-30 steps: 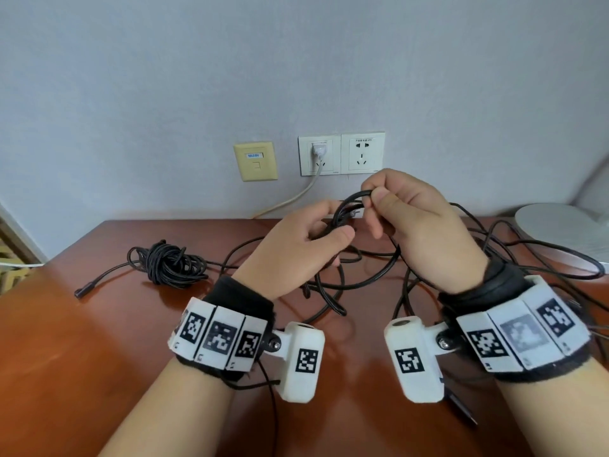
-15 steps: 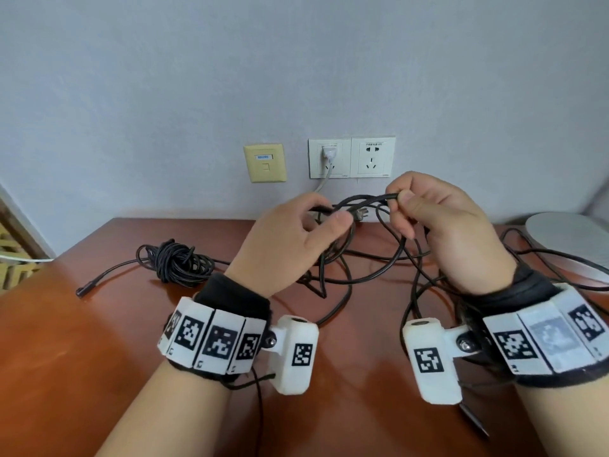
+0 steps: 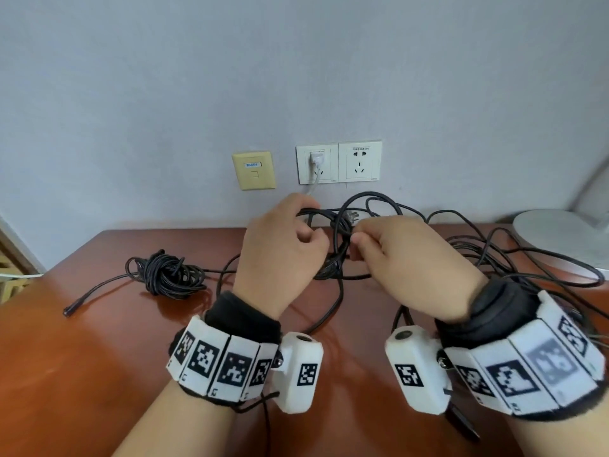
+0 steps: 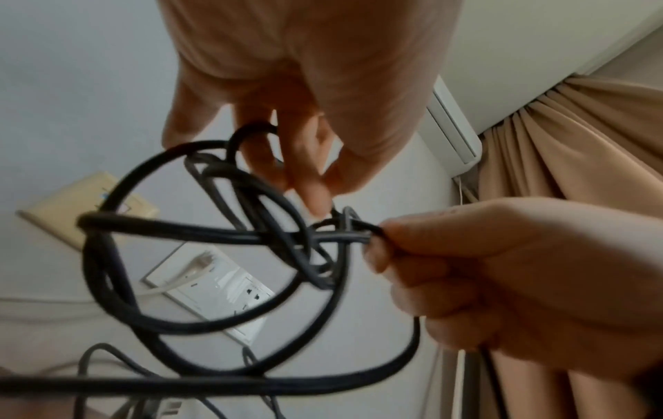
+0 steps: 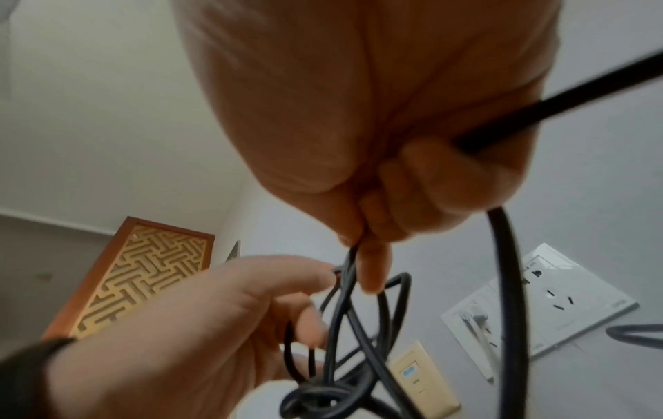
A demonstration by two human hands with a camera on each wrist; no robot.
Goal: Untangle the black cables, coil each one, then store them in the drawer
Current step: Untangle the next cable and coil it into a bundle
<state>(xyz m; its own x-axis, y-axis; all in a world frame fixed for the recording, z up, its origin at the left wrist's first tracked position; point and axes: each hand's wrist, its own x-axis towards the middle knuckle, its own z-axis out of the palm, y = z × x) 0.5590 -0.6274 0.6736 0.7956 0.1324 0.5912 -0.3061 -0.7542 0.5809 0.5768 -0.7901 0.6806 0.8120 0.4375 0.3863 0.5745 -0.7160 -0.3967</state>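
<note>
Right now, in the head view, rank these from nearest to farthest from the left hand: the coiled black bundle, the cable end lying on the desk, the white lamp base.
1. Coiled black bundle, on the desk to the left of the left hand.
2. Cable end, farther left, near the desk's front.
3. White lamp base, far right, beyond the right hand.

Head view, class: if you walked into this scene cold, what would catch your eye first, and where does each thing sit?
First, the two hands raised over the middle of the desk: the left hand and right hand both pinch a tangle of black cable between them. Next, a bundled black cable lying at the left on the red-brown desk. Behind, the wall sockets hold a white plug.
</note>
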